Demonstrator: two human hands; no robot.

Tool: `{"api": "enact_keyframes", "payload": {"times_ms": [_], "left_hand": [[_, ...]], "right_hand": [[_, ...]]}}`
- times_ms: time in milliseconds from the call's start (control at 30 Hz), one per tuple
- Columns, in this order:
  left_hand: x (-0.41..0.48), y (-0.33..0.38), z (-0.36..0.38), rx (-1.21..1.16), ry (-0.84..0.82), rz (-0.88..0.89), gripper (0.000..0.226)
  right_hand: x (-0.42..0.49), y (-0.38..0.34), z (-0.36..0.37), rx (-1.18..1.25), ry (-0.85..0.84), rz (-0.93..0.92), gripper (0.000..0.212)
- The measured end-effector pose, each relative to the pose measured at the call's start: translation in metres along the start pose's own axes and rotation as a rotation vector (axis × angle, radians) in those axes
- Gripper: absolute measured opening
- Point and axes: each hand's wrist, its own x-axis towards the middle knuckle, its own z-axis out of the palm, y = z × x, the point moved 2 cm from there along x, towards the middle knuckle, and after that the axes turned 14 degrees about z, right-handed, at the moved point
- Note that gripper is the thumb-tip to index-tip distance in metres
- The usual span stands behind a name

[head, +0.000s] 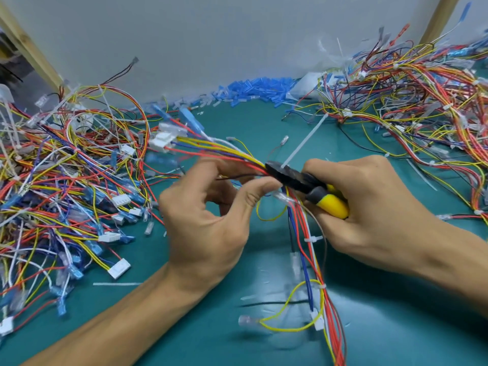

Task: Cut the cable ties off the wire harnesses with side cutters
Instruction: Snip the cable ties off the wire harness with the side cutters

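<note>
My left hand point(208, 215) pinches a wire harness point(224, 151) of red, yellow and blue wires, lifted above the green mat. My right hand point(369, 207) grips side cutters point(303, 183) with a black head and yellow handles. The cutter jaws sit at the bundle, right where a white cable tie point(303, 141) sticks up and to the right. The harness hangs down past the cutters toward the front edge, with two more white ties point(313, 239) on it. Whether the jaws are closed on the tie is hidden.
A heap of harnesses point(60, 186) covers the left of the green mat point(211, 326). A second tangled pile point(412, 101) fills the back right. Blue plastic sleeves point(258, 91) lie along the grey back wall. A loose white tie piece point(116, 283) lies in front.
</note>
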Motion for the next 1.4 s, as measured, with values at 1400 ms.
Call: {"api": "enact_keyframes", "payload": {"times_ms": [1400], "left_hand": [[0.001,-0.001,0.006,0.013,-0.401,-0.27,0.066]], "right_hand": [[-0.002,0.004,-0.005,-0.148,-0.033,0.061,0.006]]}}
